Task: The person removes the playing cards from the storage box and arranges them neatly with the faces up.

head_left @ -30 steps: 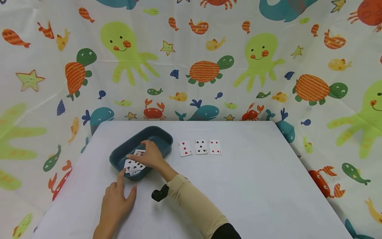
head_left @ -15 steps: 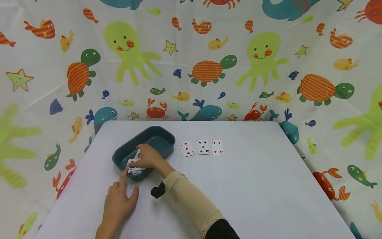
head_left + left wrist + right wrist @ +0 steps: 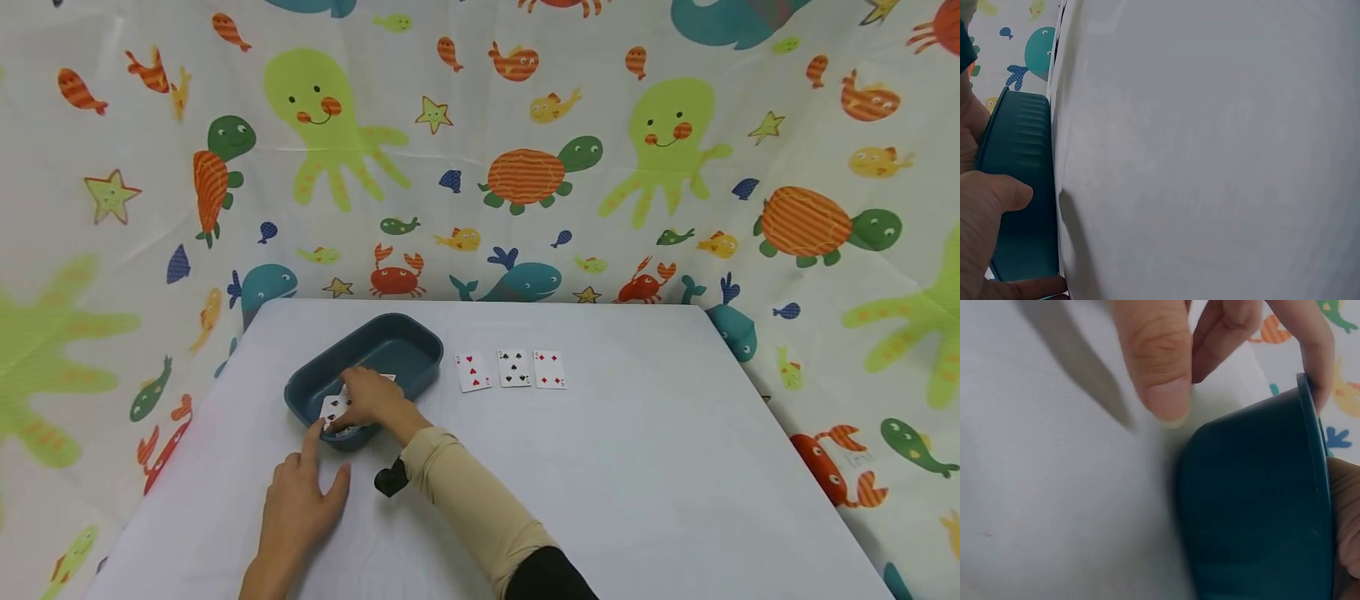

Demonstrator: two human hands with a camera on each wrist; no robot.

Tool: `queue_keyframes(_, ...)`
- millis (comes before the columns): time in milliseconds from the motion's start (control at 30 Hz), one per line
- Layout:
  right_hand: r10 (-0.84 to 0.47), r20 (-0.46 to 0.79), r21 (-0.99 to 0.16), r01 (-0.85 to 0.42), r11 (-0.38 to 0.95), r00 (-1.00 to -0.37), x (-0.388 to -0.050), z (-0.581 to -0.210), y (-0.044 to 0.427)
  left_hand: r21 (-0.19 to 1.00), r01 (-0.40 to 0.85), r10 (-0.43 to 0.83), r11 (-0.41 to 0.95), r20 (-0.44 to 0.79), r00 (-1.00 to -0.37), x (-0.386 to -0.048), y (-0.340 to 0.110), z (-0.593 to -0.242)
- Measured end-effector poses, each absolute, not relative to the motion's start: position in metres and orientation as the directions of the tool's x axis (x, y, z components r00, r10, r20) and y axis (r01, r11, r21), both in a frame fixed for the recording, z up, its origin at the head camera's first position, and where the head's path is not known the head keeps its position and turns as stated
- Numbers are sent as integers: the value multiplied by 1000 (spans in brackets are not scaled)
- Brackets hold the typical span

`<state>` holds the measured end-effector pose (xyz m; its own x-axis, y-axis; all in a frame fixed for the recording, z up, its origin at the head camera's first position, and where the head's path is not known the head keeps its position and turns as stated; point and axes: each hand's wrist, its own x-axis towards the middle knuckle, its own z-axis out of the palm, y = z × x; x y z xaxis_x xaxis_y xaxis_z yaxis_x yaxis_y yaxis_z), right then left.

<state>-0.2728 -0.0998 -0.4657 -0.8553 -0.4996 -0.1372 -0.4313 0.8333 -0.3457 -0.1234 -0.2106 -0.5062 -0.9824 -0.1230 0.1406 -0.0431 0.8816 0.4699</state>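
Observation:
In the head view, the left hand [image 3: 297,500] lies at the near left end of a dark teal tray [image 3: 429,367], its index fingertip touching the rim and its thumb apart. The right hand [image 3: 372,400] reaches inside over playing cards [image 3: 331,407], thumb and fingers down on them; whether it pinches one is hidden. In the right wrist view, the left thumb [image 3: 1160,362] hangs beside the tray wall [image 3: 1254,506], with the right hand [image 3: 1347,512] partly visible behind the rim. The left wrist view has the left thumb [image 3: 1013,194] in front of the tray side [image 3: 1022,137].
Three face-up cards stand in a row right of the tray: a heart card [image 3: 472,372], a spade card [image 3: 513,368] and a diamond card [image 3: 550,369]. They lie on a white-covered table [image 3: 637,467], with a sea-animal patterned cloth [image 3: 480,108] behind it.
The right hand has moved lower onto the cards, its thumb shifting toward the near end of the tray. Cards beneath it have shifted. The left hand stays at the rim.

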Motion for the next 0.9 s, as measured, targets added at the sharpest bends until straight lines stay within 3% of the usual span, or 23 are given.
queue_keyframes(433, -533, -177, -401, -434, 807, -827, -274, -462, -100, 470, 8, -113, 883, 229, -967, -122, -207, -505)
queue_keyframes(900, -585, -147, -286, -532, 797, -797, -274, -465, -106, 473, -19, -127, 881, 197, -972, -121, -207, -504)
